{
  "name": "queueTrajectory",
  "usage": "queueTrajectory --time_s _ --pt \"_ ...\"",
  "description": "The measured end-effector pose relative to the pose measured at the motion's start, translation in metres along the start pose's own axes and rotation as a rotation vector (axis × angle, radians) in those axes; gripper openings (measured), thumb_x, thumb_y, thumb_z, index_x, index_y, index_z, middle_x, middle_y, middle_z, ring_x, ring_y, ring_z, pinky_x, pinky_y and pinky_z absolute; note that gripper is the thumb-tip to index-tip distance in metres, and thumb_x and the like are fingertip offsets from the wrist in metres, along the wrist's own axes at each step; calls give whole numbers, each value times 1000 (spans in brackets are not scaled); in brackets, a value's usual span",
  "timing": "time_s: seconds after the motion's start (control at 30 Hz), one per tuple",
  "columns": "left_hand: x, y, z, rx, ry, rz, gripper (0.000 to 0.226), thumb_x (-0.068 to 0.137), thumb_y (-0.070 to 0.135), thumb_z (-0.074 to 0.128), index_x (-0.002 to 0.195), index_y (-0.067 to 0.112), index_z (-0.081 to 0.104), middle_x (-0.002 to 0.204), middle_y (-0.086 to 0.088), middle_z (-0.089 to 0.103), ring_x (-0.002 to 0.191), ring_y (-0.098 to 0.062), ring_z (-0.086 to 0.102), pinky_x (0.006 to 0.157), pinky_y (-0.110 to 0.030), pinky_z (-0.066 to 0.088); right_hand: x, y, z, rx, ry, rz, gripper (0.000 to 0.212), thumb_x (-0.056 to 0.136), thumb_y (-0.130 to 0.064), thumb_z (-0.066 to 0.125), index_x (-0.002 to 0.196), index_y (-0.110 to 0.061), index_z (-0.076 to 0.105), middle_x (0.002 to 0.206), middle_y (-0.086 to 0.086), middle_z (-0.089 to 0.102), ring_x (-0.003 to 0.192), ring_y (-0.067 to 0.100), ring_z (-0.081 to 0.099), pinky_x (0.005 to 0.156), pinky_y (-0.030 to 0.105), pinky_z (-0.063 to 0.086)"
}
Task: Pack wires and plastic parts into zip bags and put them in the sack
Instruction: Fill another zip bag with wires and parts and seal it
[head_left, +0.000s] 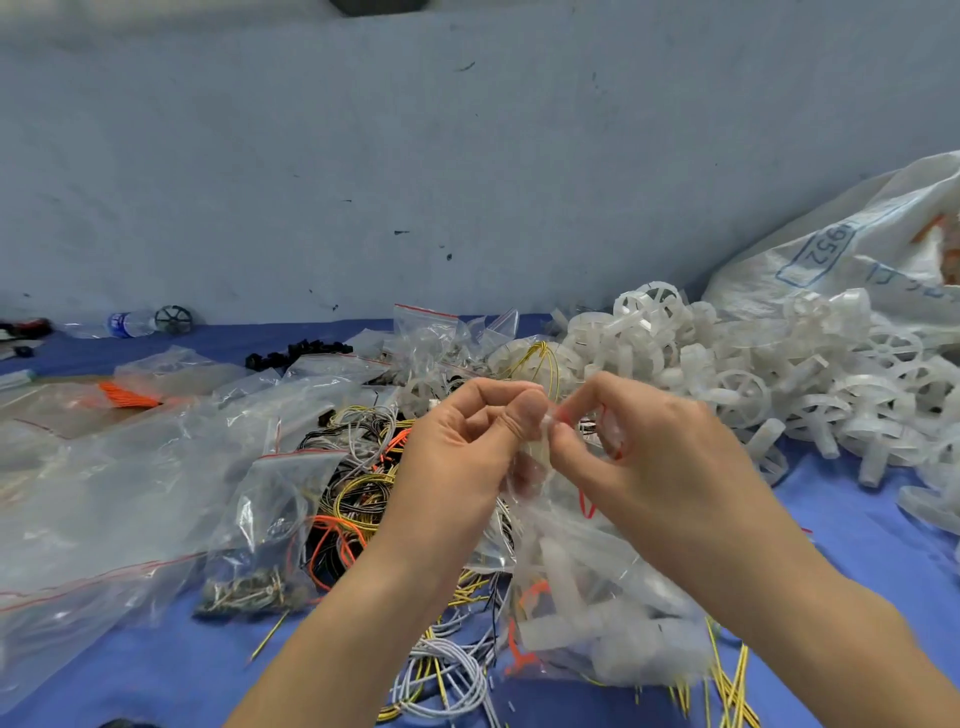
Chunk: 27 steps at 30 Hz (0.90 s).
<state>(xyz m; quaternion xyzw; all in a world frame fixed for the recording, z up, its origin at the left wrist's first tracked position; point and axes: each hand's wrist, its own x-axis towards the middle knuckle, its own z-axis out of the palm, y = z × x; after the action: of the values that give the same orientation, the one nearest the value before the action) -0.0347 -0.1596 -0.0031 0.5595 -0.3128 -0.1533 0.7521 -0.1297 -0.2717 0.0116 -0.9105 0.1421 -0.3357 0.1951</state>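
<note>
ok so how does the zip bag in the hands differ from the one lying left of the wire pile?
Contents: the held bag carries white plastic parts, while the left bag has small dark pieces at its bottom.
Handling: the left hand and right hand pinch the held bag's top, while the left bag lies untouched on the blue cloth.
Fill: the held bag looks bulky, the left bag mostly slack.
Both are clear zip bags.

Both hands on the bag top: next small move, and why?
Probably run the pinch along the zip to seal it: left hand and right hand both pinch the mouth of the zip bag, which already holds white plastic parts.
</note>
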Motion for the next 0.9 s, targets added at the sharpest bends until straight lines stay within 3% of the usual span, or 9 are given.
queueTrajectory --time_s 0.1,0.23,0.37,0.47,0.53,0.6,0.63,0.7,0.9 --pt "-2 0 4 54 -27 53 18 84 26 68 90 9 69 71 -6 68 51 -12 53 50 -21 46 -4 -10 -4 -239 30 -29 24 89 -49 42 84 -31 57 83 -9 52 74 19 53 62 35 38" --pt "-5 0 12 109 -5 123 17 80 32 69 87 17 73 75 -2 71 61 -11 57 55 -28 49 -10 -22 -2 -429 153 -68 18 84 -32 46 77 -20 57 78 1 58 80 30 57 74 42 43" --pt "-8 4 14 64 28 115 18 80 34 71 85 17 73 85 -7 73 71 -15 62 67 -37 54 -10 -23 -5 -451 204 -149 20 86 -29 48 79 -17 62 85 5 65 100 32 63 97 50 43" --pt "-7 8 6 -33 -1 51 14 79 31 74 80 18 73 83 -8 68 78 -19 59 76 -42 52 -5 -18 -6 -414 174 -253 23 93 -29 46 81 -19 63 84 2 69 103 25 67 107 40 32" --pt "-7 9 3 -72 -11 39 14 78 30 77 79 17 72 82 -12 62 79 -21 55 77 -42 49 -3 -16 -5 -381 166 -280 23 95 -28 47 79 -20 62 76 -3 67 81 22 69 98 29 34" --pt "-8 9 1 -63 18 50 19 74 33 74 80 15 72 79 -13 60 76 -23 53 75 -39 48 -4 -14 -6 -394 169 -296 24 96 -31 49 80 -22 64 71 -6 65 66 21 67 76 28 38" --pt "-9 8 0 -47 37 62 21 73 35 73 79 15 73 76 -12 60 75 -22 53 74 -37 49 -4 -13 -6 -415 163 -290 25 96 -34 48 80 -23 64 70 -7 64 61 21 65 61 28 34" --pt "-8 8 -1 -14 72 87 21 73 37 73 78 17 72 72 -9 60 72 -21 54 73 -36 50 -3 -10 -9 -436 138 -268 28 97 -40 46 83 -24 65 71 -6 64 54 25 62 49 29 26" --pt "-4 4 -6 -6 133 96 17 75 40 70 76 23 70 67 -2 60 63 -15 55 73 -37 51 4 2 -15 -383 146 -295 27 95 -40 48 82 -25 67 72 -9 62 59 21 60 55 25 26"
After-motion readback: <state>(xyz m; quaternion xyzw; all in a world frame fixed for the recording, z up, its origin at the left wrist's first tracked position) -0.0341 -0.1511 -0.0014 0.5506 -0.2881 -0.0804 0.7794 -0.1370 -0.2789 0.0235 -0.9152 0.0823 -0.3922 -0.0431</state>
